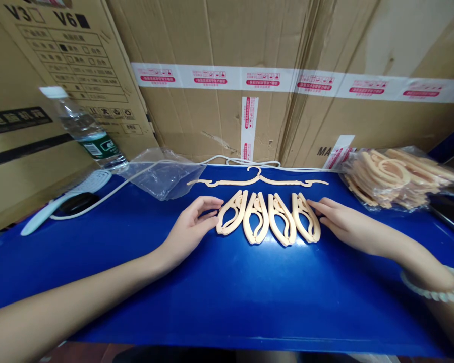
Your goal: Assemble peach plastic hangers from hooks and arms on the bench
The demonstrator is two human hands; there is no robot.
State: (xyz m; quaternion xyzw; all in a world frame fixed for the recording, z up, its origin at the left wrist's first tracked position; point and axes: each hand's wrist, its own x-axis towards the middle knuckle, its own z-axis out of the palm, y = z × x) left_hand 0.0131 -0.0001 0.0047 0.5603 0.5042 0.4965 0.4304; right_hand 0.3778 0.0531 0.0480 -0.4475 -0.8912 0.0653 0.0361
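Note:
Several cream-coloured folding hangers lie folded in a row on the blue tabletop [227, 292]. At the row's left end, the fingertips of my left hand [187, 224] rest against the outer side of a folded hanger [243, 205]. My right hand [350, 227] reaches in from the other side, its fingers at the edge of the rightmost folded hanger [295, 209]. Both hands have their fingers apart and grip nothing. Just behind the row lies an unfolded hanger [238, 183], arms spread and hook pointing away from me.
More folded hangers in a clear bag [393, 176] lie at the right. An empty-looking plastic bag [162, 176], a water bottle [98, 143], a pale hairbrush [41, 217] and a black rounded object [77, 203] are at the left. A white cable [111, 194] runs before cardboard boxes [212, 121].

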